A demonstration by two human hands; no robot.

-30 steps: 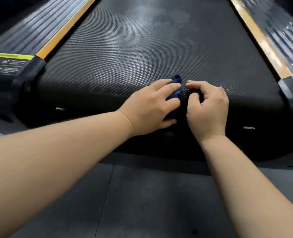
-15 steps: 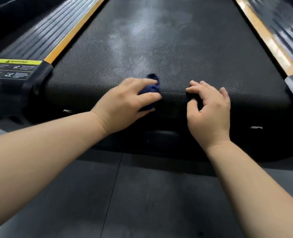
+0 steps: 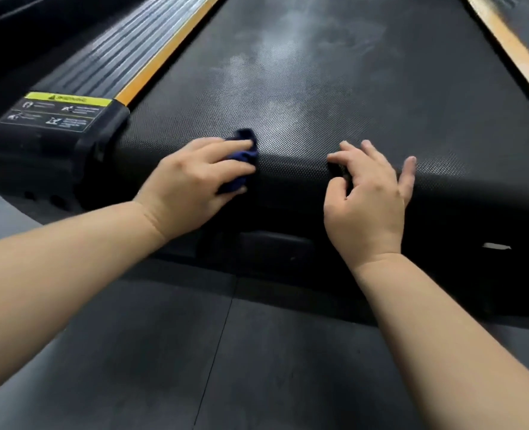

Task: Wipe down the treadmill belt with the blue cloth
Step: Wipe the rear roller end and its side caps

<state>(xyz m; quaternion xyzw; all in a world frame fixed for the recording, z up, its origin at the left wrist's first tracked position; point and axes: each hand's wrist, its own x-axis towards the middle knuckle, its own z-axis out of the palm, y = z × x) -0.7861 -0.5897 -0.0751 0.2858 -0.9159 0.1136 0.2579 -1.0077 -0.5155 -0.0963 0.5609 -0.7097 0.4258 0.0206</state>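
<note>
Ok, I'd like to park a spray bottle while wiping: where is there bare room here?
The treadmill belt beyond both hands, between the two orange strips, is bare; so is the floor between the forearms. The belt's near edge is crowded: left hand holding the blue cloth, right hand resting alongside.

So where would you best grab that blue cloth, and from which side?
Grip the bunched middle of the blue cloth, from above at the near end of the belt, as the left hand does: it is wadded into a lump on that rounded edge.
</note>
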